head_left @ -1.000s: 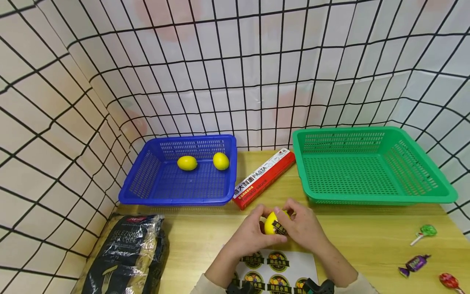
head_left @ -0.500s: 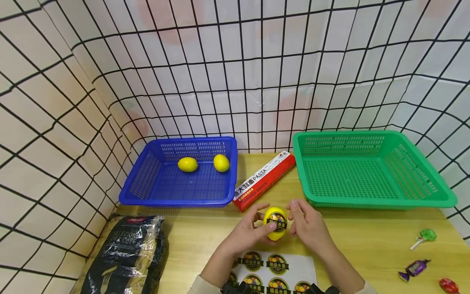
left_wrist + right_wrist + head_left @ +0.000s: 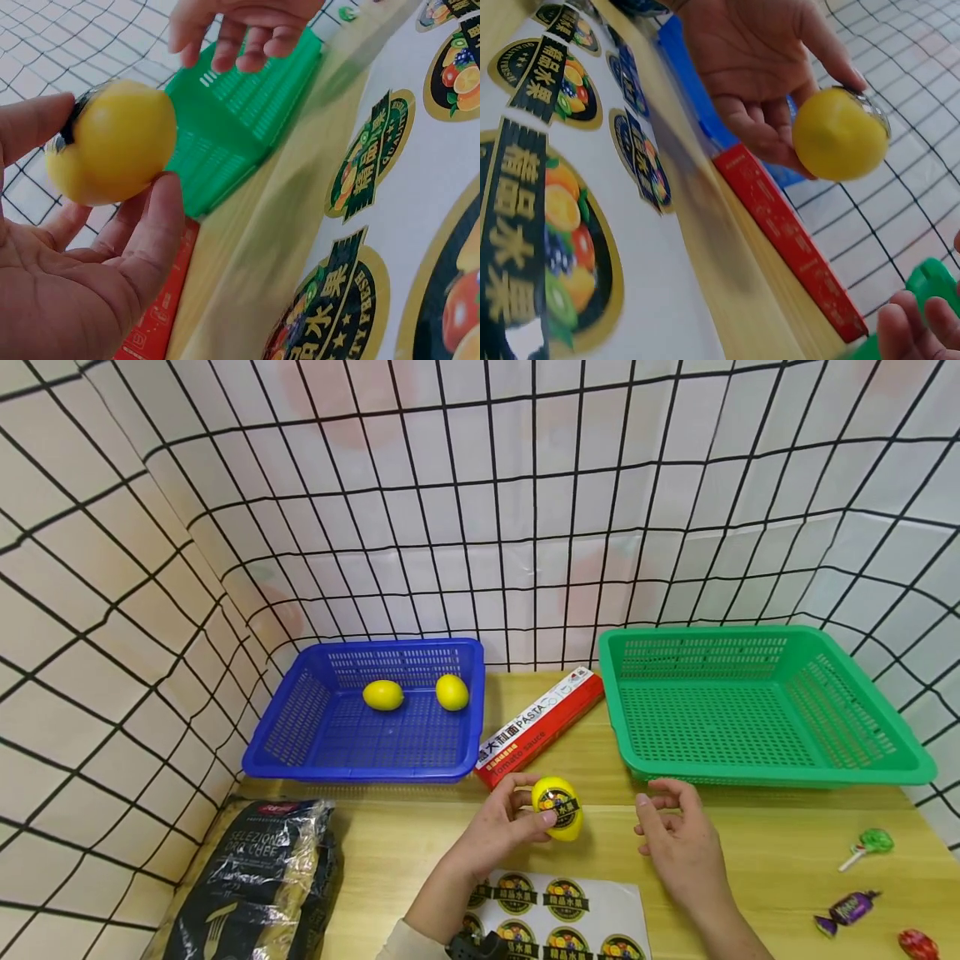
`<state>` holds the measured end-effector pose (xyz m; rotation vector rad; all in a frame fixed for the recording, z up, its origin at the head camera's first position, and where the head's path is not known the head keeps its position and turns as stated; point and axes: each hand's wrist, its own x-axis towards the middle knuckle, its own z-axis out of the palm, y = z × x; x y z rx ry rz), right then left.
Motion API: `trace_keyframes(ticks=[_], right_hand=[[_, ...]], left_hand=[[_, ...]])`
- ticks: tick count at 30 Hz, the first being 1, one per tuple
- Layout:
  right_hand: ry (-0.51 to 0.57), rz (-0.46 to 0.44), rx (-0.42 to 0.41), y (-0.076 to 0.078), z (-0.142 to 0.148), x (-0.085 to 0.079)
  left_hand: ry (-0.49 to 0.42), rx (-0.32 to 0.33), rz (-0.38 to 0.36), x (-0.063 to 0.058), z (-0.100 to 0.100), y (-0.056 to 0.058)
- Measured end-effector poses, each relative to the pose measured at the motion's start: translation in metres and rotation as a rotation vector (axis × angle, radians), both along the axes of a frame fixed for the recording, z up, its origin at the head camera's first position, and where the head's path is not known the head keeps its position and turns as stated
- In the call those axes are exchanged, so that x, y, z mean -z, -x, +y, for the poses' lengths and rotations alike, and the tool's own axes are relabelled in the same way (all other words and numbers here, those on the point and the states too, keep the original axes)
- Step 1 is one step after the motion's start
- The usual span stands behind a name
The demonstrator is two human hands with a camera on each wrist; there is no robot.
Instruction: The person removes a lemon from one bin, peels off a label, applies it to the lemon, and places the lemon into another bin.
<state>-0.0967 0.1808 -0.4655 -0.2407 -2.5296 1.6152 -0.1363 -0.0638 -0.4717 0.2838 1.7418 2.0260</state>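
A yellow lemon with a dark round fruit sticker on its face is pinched between the thumb and fingers of my left hand. In the left wrist view the lemon is held up off the table, thumb over the sticker's edge. My right hand is apart from it, to the right, fingers loosely bent around nothing. Below both hands lies a white sheet of round stickers. Two more lemons, one on the left and one on the right, lie in the blue basket.
A green basket stands at the back right. Between the baskets lies a red and white pasta box. A black pasta bag is at the left. A green lollipop, a purple wrapped candy and a red candy lie at the right.
Both hands were on the lemon at first. My right hand has since come off it and moved right. The left hand keeps the lemon, with the sticker now turned up into view.
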Motion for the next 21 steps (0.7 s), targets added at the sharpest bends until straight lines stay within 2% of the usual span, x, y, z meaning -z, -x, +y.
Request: trace_keyframes(ticks=[4, 8, 15, 18, 21], right_hand=[[0.022, 0.023, 0.102, -0.001, 0.011, 0.000], [0.068, 0.032, 0.184, 0.002, 0.020, 0.000], [0.113, -0.030, 0.283, 0.010, 0.037, 0.002], [0.144, -0.031, 0.321, 0.014, 0.045, 0.001], [0.182, -0.022, 0.357, 0.017, 0.053, -0.001]], left_hand=[[-0.004, -0.016, -0.004, -0.002, 0.004, 0.001], [0.028, -0.021, 0.035, -0.009, 0.010, 0.004], [0.138, -0.002, 0.137, -0.025, 0.020, 0.013], [0.189, 0.002, 0.186, -0.033, 0.025, 0.018], [0.228, 0.014, 0.205, -0.040, 0.031, 0.024]])
